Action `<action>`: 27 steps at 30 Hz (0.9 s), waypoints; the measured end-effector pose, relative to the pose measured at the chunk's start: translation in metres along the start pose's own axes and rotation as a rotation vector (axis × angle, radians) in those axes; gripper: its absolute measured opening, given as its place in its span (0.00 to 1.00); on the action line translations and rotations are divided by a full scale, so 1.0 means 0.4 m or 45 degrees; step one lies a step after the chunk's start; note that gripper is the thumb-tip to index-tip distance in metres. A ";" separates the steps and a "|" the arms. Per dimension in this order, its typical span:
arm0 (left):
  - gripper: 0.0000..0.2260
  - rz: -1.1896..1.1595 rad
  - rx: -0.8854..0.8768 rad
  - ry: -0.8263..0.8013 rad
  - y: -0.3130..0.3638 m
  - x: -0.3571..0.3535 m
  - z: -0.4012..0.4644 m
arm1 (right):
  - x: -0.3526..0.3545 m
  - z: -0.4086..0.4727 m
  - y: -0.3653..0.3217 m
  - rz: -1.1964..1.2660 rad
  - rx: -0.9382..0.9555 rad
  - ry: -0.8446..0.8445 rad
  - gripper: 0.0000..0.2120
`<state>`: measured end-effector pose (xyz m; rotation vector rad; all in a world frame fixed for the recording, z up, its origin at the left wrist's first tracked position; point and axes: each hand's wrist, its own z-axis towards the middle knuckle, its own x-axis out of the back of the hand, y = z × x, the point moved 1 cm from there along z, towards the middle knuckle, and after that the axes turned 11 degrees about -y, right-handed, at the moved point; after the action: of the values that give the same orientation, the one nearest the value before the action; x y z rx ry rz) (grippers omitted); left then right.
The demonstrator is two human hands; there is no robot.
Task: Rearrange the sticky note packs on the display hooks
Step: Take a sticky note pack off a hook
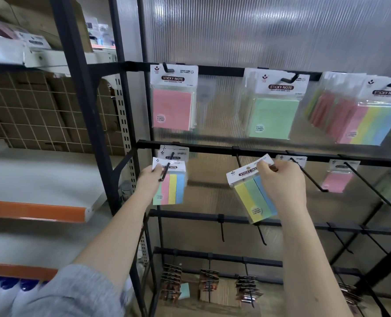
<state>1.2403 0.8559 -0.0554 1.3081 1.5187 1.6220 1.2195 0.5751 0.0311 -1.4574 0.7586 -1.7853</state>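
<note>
Against ribbed plastic, the right hand (pixel 279 179) pinches a tilted pack (pixel 251 188) beside an empty hook (pixel 239 160) up-left; the left hand (pixel 150 179) grips a hung pack (pixel 170 181).

The display hooks (pixel 313 177) and rails (pixel 270 154) look like matt black metal. Behind them hangs a ribbed, translucent plastic panel (pixel 258 30) with a soft sheen. The sticky note packs (pixel 172 99) at twelve o'clock sit in glossy clear plastic sleeves over pastel paper, with white card headers. At seven o'clock, a grey sleeve (pixel 75 291) looks like soft woven cloth.
</note>
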 end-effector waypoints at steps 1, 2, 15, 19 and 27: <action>0.17 0.061 -0.039 0.014 0.001 0.002 -0.017 | 0.001 -0.007 -0.004 0.005 0.004 0.018 0.15; 0.18 0.088 -0.074 0.043 0.001 0.004 -0.034 | 0.002 -0.016 -0.009 0.008 0.011 0.042 0.16; 0.13 0.195 -0.171 0.228 0.025 0.031 -0.235 | 0.037 -0.134 -0.012 0.073 0.017 0.200 0.20; 0.14 0.217 -0.246 0.219 0.060 0.033 -0.268 | 0.067 -0.160 -0.002 0.097 0.036 0.251 0.23; 0.15 0.374 -0.334 0.183 0.125 -0.019 -0.316 | 0.147 -0.178 0.035 0.227 0.062 0.374 0.22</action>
<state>1.1396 0.7866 0.0048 1.3369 1.1797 2.0607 1.1448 0.5200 0.0397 -1.0717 0.9536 -1.8850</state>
